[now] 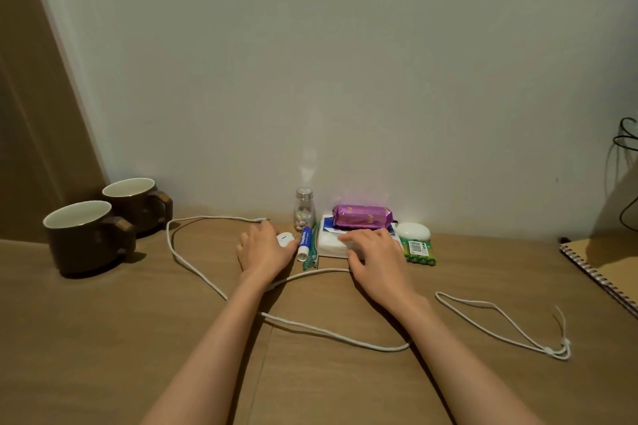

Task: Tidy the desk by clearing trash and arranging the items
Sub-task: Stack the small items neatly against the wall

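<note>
Against the wall, mid-worktop (138, 338): a close row of a glass bottle (304, 210), blue tube (305, 241), green clip (310, 259), white tissue pack (331, 247) with a purple packet (362, 216) on top, white oval case (413, 230) and green battery pack (419, 251).
Left hand (266, 248): fingers curl round a small white block (286, 239), holding it just beside the blue tube.
Right hand (373, 252): lies nearly flat on the tissue pack, fingers fairly straight, gripping nothing.
Cable: a white cable (214, 217) sprawls in loose loops under both forearms.
Elsewhere: two brown mugs (86, 238) far left, a spiral notebook (604, 269) far right.
Step in hand: seemingly nudging small items into line.
Next move: likely coiling the cable, which calls for both hands free and care not to drag the row.
</note>
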`<action>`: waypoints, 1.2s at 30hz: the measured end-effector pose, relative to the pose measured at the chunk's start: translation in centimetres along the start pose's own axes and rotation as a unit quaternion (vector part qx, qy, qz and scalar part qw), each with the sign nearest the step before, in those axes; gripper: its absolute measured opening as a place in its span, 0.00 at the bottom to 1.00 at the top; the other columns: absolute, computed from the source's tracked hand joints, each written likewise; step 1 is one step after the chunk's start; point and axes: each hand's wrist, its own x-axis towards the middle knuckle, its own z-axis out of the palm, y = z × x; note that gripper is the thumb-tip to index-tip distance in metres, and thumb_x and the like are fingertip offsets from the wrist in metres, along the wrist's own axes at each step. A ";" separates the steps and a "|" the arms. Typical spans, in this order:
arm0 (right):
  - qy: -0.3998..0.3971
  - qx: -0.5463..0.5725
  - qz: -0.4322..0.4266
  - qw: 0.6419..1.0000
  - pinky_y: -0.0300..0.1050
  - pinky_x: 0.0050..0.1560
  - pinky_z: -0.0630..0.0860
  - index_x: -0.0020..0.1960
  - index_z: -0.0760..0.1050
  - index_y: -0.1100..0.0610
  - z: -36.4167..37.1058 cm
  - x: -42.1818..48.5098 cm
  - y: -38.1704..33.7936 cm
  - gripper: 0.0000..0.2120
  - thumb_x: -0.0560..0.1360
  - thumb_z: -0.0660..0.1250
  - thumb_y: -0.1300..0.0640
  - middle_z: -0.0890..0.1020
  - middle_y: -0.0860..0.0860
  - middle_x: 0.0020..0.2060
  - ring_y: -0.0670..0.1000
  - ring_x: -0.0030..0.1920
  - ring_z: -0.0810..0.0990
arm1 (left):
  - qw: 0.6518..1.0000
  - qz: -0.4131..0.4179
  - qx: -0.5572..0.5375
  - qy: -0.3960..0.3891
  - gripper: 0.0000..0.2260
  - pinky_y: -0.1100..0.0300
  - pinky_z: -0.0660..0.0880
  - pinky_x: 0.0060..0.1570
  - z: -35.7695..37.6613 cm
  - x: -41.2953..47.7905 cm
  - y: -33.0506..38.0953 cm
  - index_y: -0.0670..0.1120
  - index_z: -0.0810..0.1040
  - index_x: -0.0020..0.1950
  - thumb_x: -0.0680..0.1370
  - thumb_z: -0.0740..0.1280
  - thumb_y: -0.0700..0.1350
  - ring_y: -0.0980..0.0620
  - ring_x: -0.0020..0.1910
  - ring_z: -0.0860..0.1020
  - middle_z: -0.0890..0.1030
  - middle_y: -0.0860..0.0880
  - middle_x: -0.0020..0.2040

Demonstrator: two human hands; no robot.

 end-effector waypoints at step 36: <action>0.005 0.031 -0.011 0.999 0.40 0.53 0.64 0.63 0.76 0.47 -1.0 0.2 -0.5 0.14 0.78 0.62 0.55 0.79 0.43 0.58 0.46 0.58 0.71 | 0.984 0.108 -0.101 -0.096 0.25 0.50 0.74 0.60 -3.0 -0.9 -0.9 0.48 0.69 0.70 0.74 0.70 0.47 0.46 0.61 0.76 0.74 0.44 0.67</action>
